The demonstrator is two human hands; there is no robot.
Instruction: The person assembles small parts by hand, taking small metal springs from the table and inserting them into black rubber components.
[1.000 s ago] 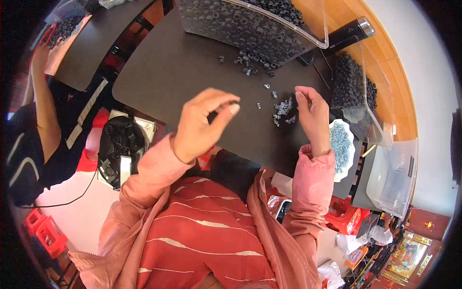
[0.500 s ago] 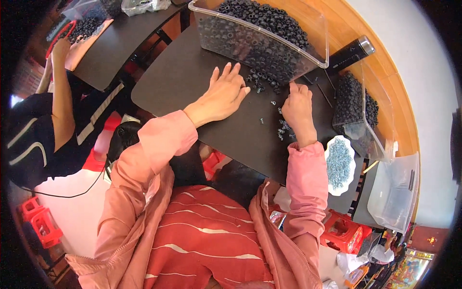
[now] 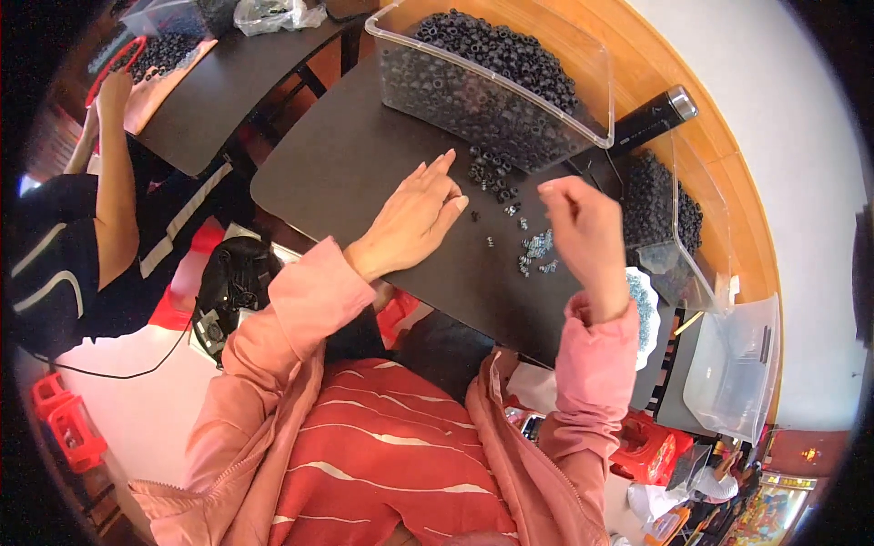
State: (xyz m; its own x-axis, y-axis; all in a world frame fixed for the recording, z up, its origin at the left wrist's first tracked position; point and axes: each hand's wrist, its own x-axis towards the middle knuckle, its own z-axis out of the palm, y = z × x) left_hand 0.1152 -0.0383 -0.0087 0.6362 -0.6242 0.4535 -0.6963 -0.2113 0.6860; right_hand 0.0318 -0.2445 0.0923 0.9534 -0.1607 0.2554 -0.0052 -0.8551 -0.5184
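My left hand (image 3: pixel 411 217) rests over the dark table with its fingers stretched out, close to a small heap of black ring-shaped plastic parts (image 3: pixel 492 173). To the right, my right hand (image 3: pixel 587 232) is held with its fingers curled in; what they hold, if anything, is hidden. Beside it on the table lies a loose pile of small metal springs (image 3: pixel 537 246). A few stray pieces are scattered between the two hands. A white scalloped dish (image 3: pixel 648 328) of similar small springs is partly covered by my right forearm.
A large clear bin (image 3: pixel 492 82) of black parts stands at the back, with a smaller clear bin (image 3: pixel 660 200) to its right. Between them lies a black flask (image 3: pixel 651 118). An empty clear tub (image 3: pixel 733 369) sits farther right. Another person's arm (image 3: pixel 116 182) is at the left table.
My right hand has moved from the black heap toward me and to the right, uncovering the spring pile. My left hand has shifted slightly nearer to me.
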